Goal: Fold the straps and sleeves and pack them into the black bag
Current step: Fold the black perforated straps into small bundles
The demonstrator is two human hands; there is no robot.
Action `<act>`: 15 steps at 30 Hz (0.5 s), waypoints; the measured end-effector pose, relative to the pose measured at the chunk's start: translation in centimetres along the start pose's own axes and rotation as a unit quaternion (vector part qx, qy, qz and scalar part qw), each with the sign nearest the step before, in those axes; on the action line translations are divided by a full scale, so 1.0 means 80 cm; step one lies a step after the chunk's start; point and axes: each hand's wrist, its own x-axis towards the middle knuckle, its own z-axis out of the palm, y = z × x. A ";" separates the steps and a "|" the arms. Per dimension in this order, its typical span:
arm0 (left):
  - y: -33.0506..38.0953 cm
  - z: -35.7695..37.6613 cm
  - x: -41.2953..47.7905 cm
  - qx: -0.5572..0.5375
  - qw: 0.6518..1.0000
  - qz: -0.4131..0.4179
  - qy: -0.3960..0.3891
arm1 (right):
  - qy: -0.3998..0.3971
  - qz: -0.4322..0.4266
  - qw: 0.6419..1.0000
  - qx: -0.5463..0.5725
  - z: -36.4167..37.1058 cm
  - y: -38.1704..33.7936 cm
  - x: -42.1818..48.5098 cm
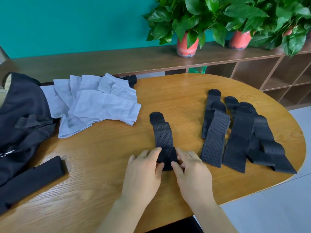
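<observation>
Both my hands meet at six o'clock on the bench [104,195]. The left hand [143,170] and right hand [191,172] each have a pinching grip, thumb under and fingers over, on the folded near end of one mesh strap [162,133]. The rest of it lies flat toward twelve o'clock and ends in a rounded tab. The fold itself is mostly covered by my fingers, so I cannot tell how many layers it has.

At three o'clock the loose straps [239,138] overlap so heavily that I cannot count them. The outermost one reaches the bench rim at four o'clock. At ten o'clock the grey sleeves [101,103] lie in a loose heap and hide most of a dark piece behind them. The black bag [21,105] at nine o'clock is cut off by the picture's left side, and I cannot make out its opening. A long black strap [33,180] at eight o'clock also runs out of view.

Bare wood shows between my hands and the sleeves, and from seven o'clock along the near rim. Beyond the far rim, potted plants [186,42] stand on a shelf [117,59].
</observation>
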 end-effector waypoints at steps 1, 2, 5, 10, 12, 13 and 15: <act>0.001 0.000 0.001 0.001 1.000 -0.001 -0.004 | 0.004 -0.002 1.000 -0.005 0.002 0.000 0.000; 0.002 0.001 0.001 -0.001 1.000 -0.002 -0.010 | 0.009 -0.006 1.000 -0.009 0.003 0.001 0.001; 0.007 0.002 -0.002 0.004 1.000 0.011 -0.005 | 0.015 -0.015 1.000 -0.016 0.003 0.006 0.001; 0.005 0.007 0.000 0.041 0.997 0.059 -0.002 | 0.004 -0.064 0.996 -0.060 0.010 0.012 0.003; 0.003 0.004 0.002 0.053 0.996 0.075 -0.013 | 0.006 -0.096 0.992 -0.080 0.014 0.011 0.005; 0.003 0.001 0.003 0.052 0.995 0.076 -0.027 | 0.007 -0.108 0.990 -0.087 0.015 0.010 0.005; 0.004 -0.010 0.005 0.047 0.994 0.073 -0.065 | 0.012 -0.124 0.987 -0.099 0.015 0.007 0.008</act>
